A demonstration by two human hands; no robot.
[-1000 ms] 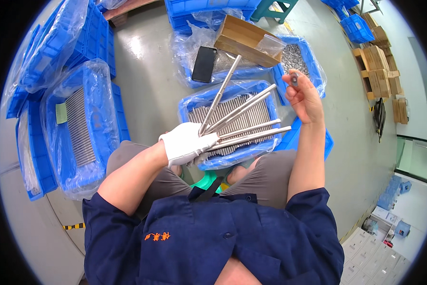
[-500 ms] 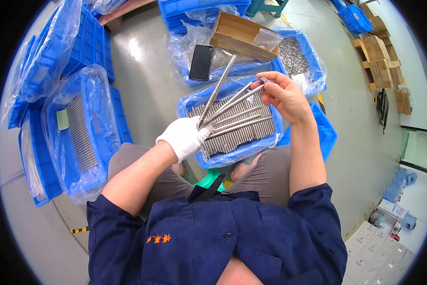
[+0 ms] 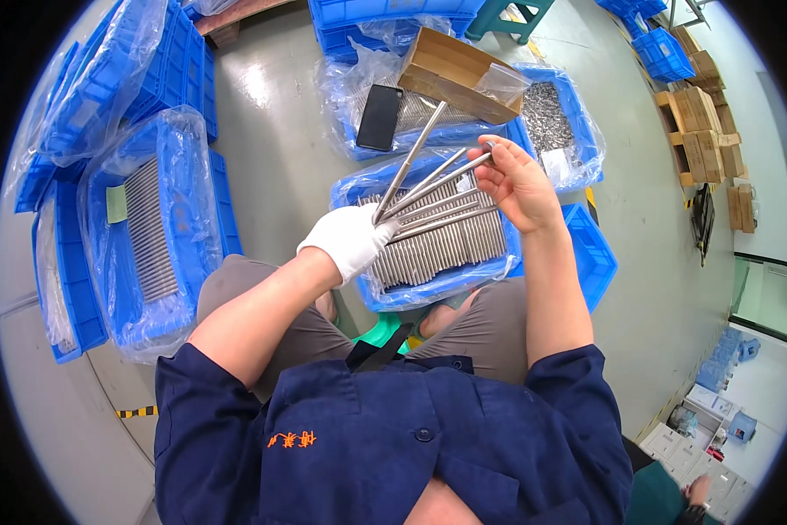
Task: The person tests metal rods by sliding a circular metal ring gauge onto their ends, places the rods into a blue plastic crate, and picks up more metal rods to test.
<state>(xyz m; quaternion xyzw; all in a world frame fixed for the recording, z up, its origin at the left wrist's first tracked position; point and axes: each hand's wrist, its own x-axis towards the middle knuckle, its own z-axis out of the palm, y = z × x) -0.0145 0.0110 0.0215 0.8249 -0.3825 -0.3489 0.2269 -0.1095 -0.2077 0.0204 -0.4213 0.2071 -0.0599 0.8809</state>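
My left hand [image 3: 348, 243], in a white glove, is closed round several metal rods [image 3: 415, 159] that fan out up and to the right. My bare right hand [image 3: 526, 188] pinches at the far end of one rod, where a small dark metal piece [image 3: 488, 147] shows between the fingers; its exact kind I cannot make out. Directly beneath the hands is a blue crate [image 3: 377, 300] lined with clear plastic. Rows of similar metal rods [image 3: 437, 256] lie in it side by side.
Behind stand a crate with a black phone [image 3: 379, 118] and an open cardboard box [image 3: 454, 74], and a bin of small metal parts [image 3: 546, 118]. Another rod crate [image 3: 205, 236] is at left, near stacked blue crates [image 3: 179, 74]. Another person's hand [image 3: 699, 490] shows lower right.
The scene has shifted slightly in view. My right hand still pinches at the rod's end, its fingers slightly rearranged. Another person's arm has come into view at the lower right.
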